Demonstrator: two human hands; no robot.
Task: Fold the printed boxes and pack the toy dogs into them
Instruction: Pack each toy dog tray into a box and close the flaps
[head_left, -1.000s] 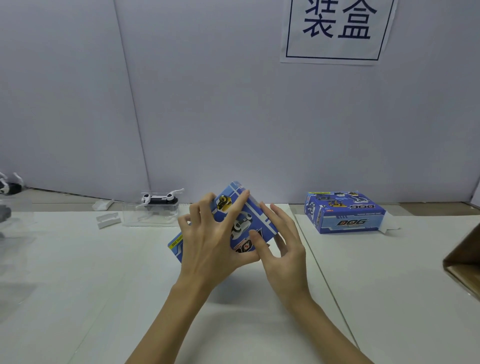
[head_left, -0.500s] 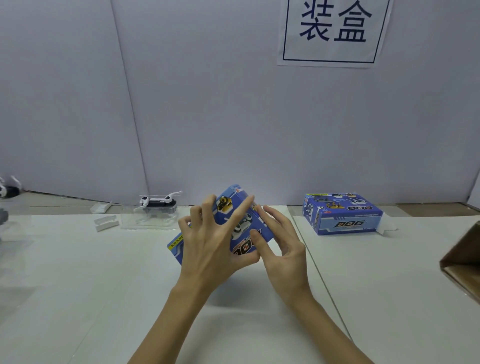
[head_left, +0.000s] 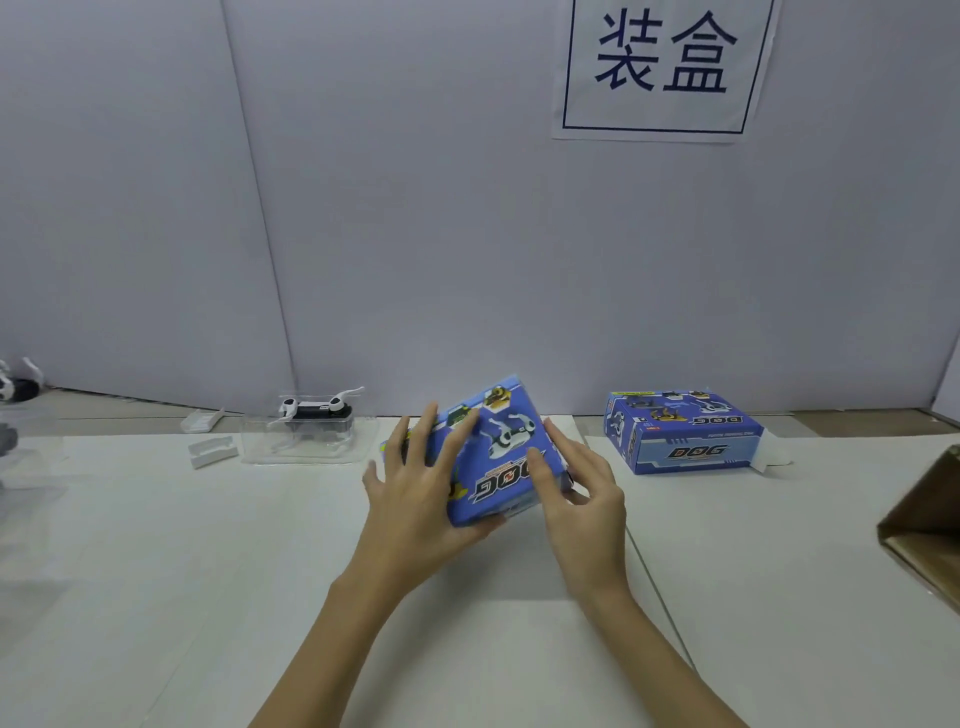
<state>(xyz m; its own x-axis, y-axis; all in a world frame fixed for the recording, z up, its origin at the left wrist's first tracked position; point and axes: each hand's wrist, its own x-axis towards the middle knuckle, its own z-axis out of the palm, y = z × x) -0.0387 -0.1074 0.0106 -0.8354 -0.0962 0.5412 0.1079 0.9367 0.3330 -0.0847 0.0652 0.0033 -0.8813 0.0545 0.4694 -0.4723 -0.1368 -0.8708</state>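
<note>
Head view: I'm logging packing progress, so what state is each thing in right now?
Held box: tilted, gripped between both hands above the table.
Left hand: fingers curled round the box's left side.
Right hand: thumb on the box's top face, fingers at its right edge.
Second box: folded, resting on the table, one white end flap open.
Toy dog: unpacked, sitting in a clear tray.

Head camera looks forward and down, close over the table (head_left: 156, 571).

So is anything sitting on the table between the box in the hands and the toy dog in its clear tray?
Nothing visible. The box is held by both hands; bare table separates it from the toy dog.
</note>
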